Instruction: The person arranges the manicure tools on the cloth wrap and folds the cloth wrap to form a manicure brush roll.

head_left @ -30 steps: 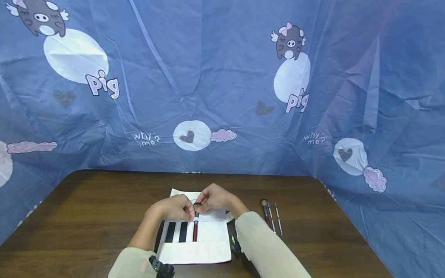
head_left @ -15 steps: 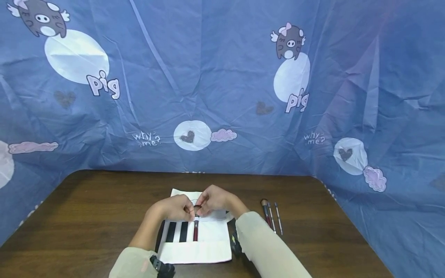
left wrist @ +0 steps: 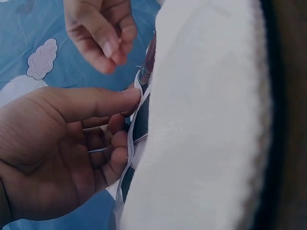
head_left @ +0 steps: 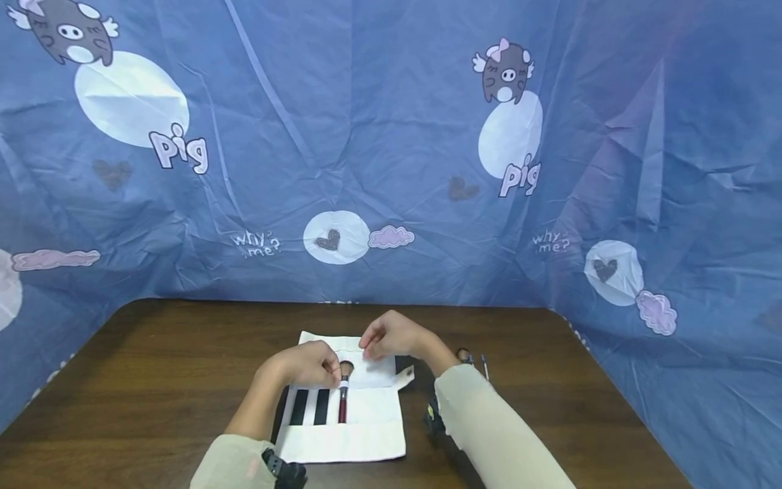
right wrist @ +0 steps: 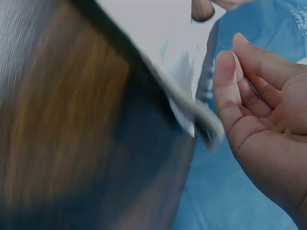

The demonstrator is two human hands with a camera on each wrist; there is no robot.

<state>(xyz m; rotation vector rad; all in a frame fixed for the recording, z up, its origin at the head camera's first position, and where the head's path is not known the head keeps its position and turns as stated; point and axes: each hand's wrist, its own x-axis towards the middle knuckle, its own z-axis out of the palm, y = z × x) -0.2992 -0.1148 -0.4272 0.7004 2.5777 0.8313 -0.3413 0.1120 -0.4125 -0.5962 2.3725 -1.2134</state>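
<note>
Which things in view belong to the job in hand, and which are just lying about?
In the job:
white case, pinched by the left hand
red-handled brush, lying on it

Lying about, though possibly belonging too:
loose brush, partly hidden by the right sleeve
thin stick, likewise

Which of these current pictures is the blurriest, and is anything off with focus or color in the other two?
Right wrist is blurriest: the wooden table is streaked, though the right hand looks sharper; left wrist has a bluish cast, with the white brush case soft at its near edge; head is clearer, creases showing in the blue backdrop.
</note>
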